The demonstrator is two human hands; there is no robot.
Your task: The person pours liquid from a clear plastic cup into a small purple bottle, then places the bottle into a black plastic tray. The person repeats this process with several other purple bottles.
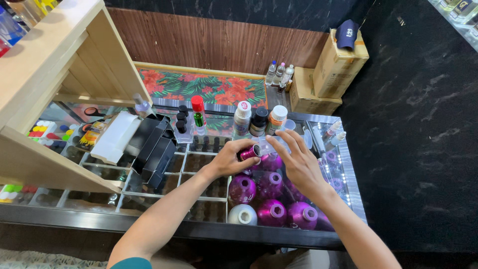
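Observation:
My left hand (226,160) grips a small magenta bottle (248,152) with a dark open neck, held above the glass counter (199,169). Beside it my right hand (297,162) hovers with fingers spread, and something small and clear seems pinched at its fingertips, though I cannot tell for sure. Below both hands stand several round magenta bottles (271,211) and one white round bottle (242,214) on the glass.
Three capped bottles (259,120) and a red-capped green bottle (198,114) line the counter's back. Black open boxes (157,149) and a white box (113,137) lie at left beside a wooden shelf unit (55,74). Cardboard boxes (328,69) sit on the floor behind.

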